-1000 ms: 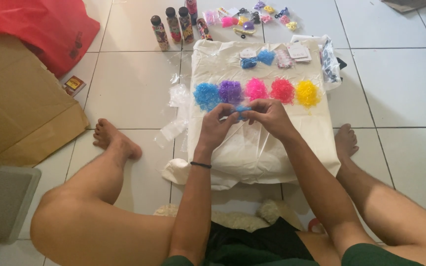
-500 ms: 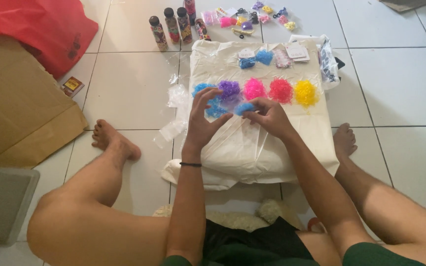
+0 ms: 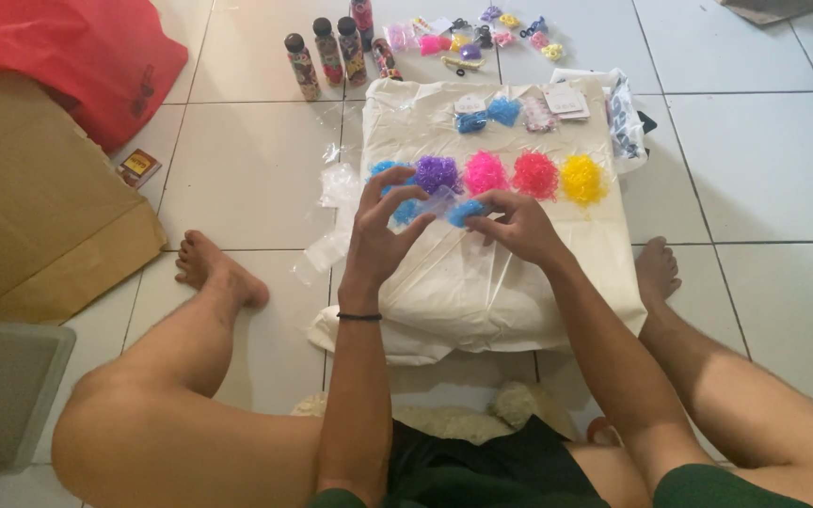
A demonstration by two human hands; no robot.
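Both hands pinch a small clear packet [image 3: 440, 201] of blue bands.

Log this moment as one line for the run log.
left hand holds small clear bag | right hand pinches blue bands at bag | purple, pink, red, yellow piles on white bag
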